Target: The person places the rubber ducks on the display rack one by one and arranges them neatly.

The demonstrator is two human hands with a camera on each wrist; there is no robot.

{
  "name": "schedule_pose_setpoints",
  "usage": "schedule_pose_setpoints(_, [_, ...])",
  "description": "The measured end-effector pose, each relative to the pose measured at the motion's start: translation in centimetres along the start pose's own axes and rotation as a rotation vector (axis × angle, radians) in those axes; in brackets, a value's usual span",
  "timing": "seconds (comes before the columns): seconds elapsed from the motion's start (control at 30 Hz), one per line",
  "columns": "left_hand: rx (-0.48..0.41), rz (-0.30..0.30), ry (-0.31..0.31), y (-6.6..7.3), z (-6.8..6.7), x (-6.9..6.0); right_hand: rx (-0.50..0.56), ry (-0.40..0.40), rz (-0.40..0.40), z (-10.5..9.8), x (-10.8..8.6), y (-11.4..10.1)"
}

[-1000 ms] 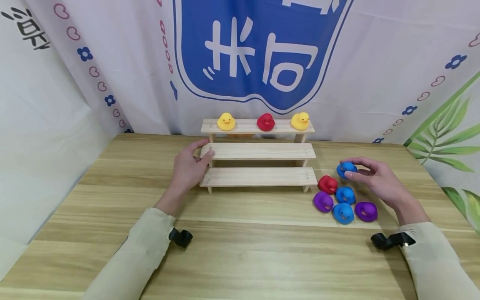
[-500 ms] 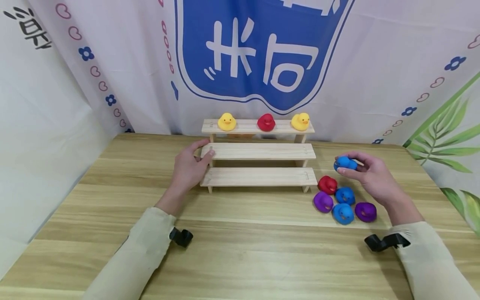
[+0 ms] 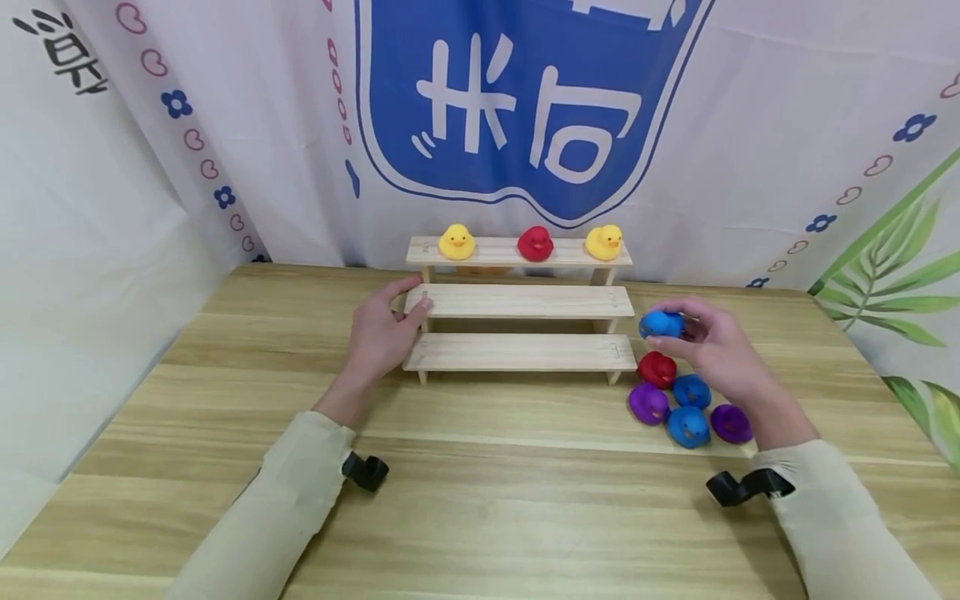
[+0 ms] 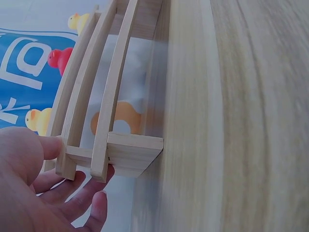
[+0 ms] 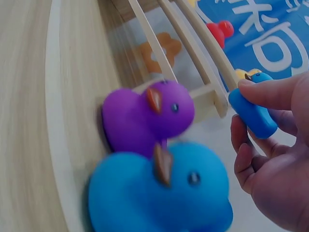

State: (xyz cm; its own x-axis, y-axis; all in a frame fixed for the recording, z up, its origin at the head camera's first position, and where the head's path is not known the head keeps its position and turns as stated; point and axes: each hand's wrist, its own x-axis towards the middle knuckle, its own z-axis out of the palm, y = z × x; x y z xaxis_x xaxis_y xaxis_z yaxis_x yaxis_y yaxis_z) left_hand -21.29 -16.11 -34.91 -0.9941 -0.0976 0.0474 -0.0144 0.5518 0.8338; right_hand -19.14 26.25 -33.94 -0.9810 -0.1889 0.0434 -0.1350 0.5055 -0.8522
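A three-tier wooden shelf [image 3: 519,352] stands at the back of the table. My left hand [image 3: 382,329] grips the left end of its middle tier; in the left wrist view the thumb [image 4: 50,146] lies over the board and fingers curl beneath. Just right of the shelf, my right hand [image 3: 716,346] pinches a blue rubber duck [image 3: 660,324] between thumb and fingers, held above the table. On the top tier sit a yellow duck [image 3: 457,242], a red duck [image 3: 536,244] and another yellow duck [image 3: 604,243].
Below my right hand lie a red duck [image 3: 657,369], a purple duck [image 3: 648,403], blue ducks [image 3: 687,427] and a second purple duck [image 3: 731,423], close together on the wooden table [image 3: 480,508]. A printed cloth [image 3: 300,167] hangs behind the shelf.
My right hand has lifted the blue duck and carried it leftward, toward the right end of the shelf. The left hand keeps its grip on the shelf.
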Motion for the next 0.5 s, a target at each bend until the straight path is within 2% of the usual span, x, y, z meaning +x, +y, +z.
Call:
schedule_pose_setpoints(0.13, [0.0, -0.006, 0.0, 0.2, 0.1, -0.1, -0.029, 0.004, -0.018, 1.0, 0.4, -0.7])
schedule_pose_setpoints(0.27, [-0.002, -0.009, 0.0, 0.3, 0.1, -0.1, 0.004, -0.01, -0.019, 2.1, 0.8, -1.4])
schedule_pose_setpoints(0.5, [0.006, -0.02, 0.005, 0.4, 0.0, -0.1, 0.035, 0.01, -0.101, 3.9, 1.5, -2.6])
